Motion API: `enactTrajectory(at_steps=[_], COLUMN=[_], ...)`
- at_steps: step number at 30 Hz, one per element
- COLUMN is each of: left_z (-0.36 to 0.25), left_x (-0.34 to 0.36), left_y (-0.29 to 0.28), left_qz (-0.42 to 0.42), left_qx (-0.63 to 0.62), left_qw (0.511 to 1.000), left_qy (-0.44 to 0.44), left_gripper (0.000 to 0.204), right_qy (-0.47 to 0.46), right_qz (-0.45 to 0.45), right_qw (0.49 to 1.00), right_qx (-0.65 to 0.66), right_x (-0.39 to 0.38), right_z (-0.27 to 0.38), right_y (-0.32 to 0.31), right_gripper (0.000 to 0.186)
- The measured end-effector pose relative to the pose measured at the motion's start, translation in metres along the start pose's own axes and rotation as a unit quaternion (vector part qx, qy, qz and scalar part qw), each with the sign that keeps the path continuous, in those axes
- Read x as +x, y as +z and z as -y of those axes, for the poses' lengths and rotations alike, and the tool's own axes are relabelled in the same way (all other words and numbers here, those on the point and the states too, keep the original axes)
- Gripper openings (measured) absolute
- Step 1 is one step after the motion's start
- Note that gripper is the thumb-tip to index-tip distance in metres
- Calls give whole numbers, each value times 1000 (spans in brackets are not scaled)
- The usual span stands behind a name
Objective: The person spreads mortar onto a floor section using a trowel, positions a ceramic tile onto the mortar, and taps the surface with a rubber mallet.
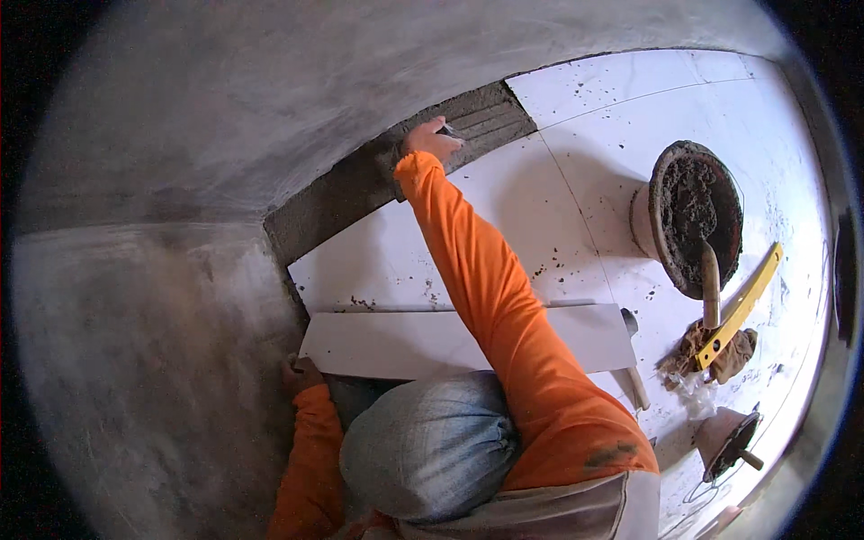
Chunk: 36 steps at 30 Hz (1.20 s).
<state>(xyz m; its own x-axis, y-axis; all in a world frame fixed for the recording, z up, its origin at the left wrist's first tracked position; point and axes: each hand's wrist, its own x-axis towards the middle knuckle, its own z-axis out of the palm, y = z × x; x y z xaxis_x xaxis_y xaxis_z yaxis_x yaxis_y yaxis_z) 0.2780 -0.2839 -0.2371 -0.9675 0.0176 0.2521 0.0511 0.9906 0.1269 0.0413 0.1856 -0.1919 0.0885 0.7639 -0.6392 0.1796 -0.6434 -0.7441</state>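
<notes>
Stretched far forward, my right hand (430,139) is closed on the dark handle of a trowel (399,186), whose blade is mostly hidden under the hand. It works over a strip of wet grey mortar (333,200) along the wall's foot; combed ridges show right of the hand. My left hand (303,375) is low by the left wall, beside the left end of a narrow white tile (387,342). Shadow hides its fingers, so whether it grips the tile is unclear. The tile lies across in front of my jeans-clad knee (432,441).
White floor tiles (576,180) carry mortar crumbs. At right stands a bucket (641,220) of mortar with a wooden-handled tool (711,283) in it. Nearby are a yellow spirit level (742,306), a brown cloth (733,355) and a smaller bucket (715,436). Grey walls (135,360) close in ahead and left.
</notes>
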Motion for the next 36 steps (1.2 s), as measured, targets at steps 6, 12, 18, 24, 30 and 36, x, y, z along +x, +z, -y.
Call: enactTrajectory(at_steps=[6, 12, 18, 24, 30, 36], left_z=[-72, -62, -74, -51, -115, -70], left_x=[20, 18, 18, 14, 36, 21], left_y=[-30, -33, -32, -22, -66, -26], left_qz=[53, 64, 65, 103, 138, 125], left_qx=[-77, -52, -16, -84, -75, -25], left_qw=[971, 981, 983, 951, 946, 943], left_qy=[-221, -176, -169, -280, -284, -307], left_gripper=[30, 31, 31, 32, 41, 37], right_qy=[-71, -8, -177, -328, -326, -388], right_qz=[49, 29, 122, 166, 229, 264], right_qw=[996, 999, 965, 883, 838, 827], right_qx=[-35, -23, -149, -291, -374, -309], right_x=[19, 14, 68, 88, 145, 97], right_z=[-10, 6, -33, -4, 2, 14], right_y=[-1, 5, -30, -117, -115, -145], right_gripper=[53, 54, 58, 52, 46, 56])
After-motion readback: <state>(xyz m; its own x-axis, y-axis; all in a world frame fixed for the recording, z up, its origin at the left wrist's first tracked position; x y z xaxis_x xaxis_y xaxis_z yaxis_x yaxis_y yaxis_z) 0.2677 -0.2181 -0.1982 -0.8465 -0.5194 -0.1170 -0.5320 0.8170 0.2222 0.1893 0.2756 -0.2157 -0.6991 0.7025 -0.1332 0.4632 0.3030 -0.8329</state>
